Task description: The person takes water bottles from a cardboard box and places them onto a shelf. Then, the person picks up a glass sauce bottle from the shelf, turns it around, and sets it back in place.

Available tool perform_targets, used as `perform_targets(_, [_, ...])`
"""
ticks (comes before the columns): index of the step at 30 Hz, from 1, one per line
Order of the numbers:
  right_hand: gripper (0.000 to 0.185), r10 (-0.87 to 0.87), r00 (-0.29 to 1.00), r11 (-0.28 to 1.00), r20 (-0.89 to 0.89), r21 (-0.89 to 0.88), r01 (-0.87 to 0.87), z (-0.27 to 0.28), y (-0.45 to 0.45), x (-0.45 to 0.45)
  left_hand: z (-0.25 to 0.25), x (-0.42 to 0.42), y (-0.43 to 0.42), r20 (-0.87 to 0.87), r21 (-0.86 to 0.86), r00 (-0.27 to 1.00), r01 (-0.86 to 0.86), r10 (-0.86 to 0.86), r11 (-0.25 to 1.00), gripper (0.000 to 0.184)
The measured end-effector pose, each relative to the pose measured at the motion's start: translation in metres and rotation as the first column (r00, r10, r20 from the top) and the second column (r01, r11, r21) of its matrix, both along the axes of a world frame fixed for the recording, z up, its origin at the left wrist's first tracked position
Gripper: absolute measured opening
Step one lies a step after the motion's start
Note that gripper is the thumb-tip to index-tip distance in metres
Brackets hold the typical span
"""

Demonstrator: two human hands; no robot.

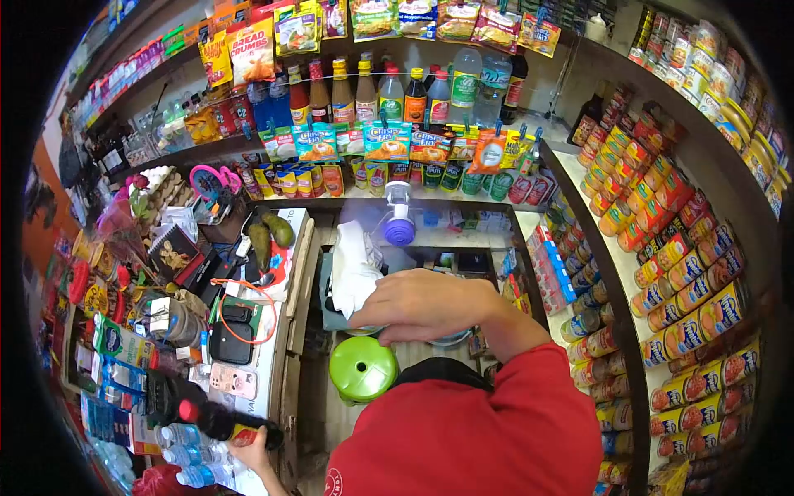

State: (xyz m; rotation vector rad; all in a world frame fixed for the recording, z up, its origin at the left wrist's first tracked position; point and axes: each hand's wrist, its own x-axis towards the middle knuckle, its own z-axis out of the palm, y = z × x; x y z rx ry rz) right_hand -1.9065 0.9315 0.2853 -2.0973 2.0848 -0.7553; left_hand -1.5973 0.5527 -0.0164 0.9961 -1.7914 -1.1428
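Hands [430, 302] well apart, left [250, 451] around dark bottle [220, 422]

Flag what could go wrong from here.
1. The left hand grips the dark bottle close to the clear bottles; a careless swing might knock them over.
2. The patterned phone lies just beside that dark bottle, so it could get bumped or struck if the grip slips.

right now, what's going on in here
A person's left hand holds a dark, red-capped bottle at the cluttered counter. The right hand reaches across to a crumpled white item; whether it grips that is unclear. A green stool stands just below the right hand in view.
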Motion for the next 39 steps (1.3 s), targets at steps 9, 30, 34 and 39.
perform_targets(9, [0.115, 0.037, 0.914, 0.82, 0.404, -0.535, 0.203, -0.001, 0.02, -0.007, 0.267, -0.203, 0.168, 0.155, -0.768, 0.796, 0.47, -0.586, 0.435, 0.069])
perform_targets(30, [0.062, -0.635, 0.723, -0.299, 0.272, -0.95, 0.094, 0.085, 0.253, -0.174, 0.413, -0.501, 0.472, 0.258, -0.963, 0.541, 0.214, -0.801, -0.166, 0.071])
perform_targets(34, [0.055, -0.768, 0.516, -0.393, 0.38, -0.915, 0.089, 0.088, 0.291, -0.228, 0.39, -0.495, 0.428, 0.467, -0.884, 0.608, 0.336, -0.642, -0.325, 0.062])
perform_targets(39, [0.052, -0.677, 0.531, -0.554, 0.509, -0.828, 0.088, 0.091, 0.327, -0.301, 0.369, -0.478, 0.37, 0.556, -0.829, 0.672, 0.488, -0.489, -0.272, 0.057])
